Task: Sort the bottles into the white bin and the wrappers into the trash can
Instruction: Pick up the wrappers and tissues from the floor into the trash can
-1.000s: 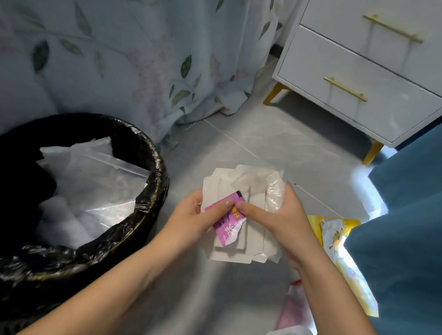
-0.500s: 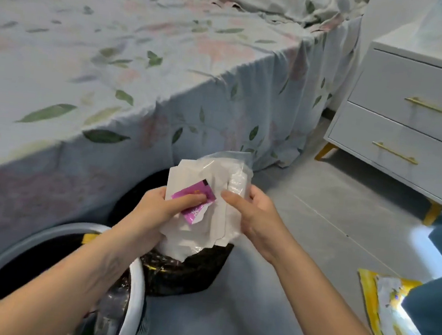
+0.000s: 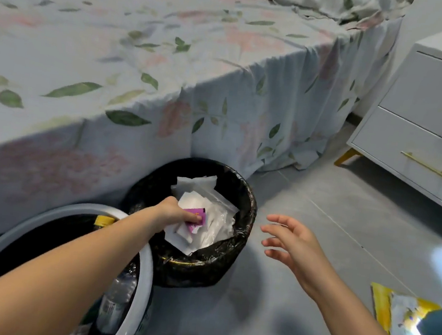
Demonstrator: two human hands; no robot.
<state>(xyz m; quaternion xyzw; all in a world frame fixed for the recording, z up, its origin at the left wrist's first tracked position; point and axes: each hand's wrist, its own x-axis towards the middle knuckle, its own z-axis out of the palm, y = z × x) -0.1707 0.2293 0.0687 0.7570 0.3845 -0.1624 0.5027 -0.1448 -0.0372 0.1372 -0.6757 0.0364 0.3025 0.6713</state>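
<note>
Down at the lower left, the white bin (image 3: 147, 263) is seen with clear plastic bottles (image 3: 119, 293) already lying inside it, and it is crossed by the left forearm on its way to the trash can (image 3: 246, 197). Just beyond it, the left hand (image 3: 174, 211) is now lowered over the black-lined can, fingers curled round the wrappers (image 3: 208, 220): a pink sachet pinched on top of a sheaf of white and clear packets. A moment ago that bundle was held up between both hands in front of the bed; now it has been carried down and half-pushed into the can, where it sits among other white packaging. It has not been let go yet, so the drop is judged to be only a release away.

Further right, the right hand (image 3: 290, 245) has come off the bundle entirely. It is held in the air beside the can, fingers spread and slack, nothing in it. That handover to one hand is read as freeing it for the next pick-up.

At the far right, a yellow and white wrapper (image 3: 400, 320) is seen lying on the grey floor (image 3: 316, 232), well apart from the can, so more sorting is judged to remain.
</note>
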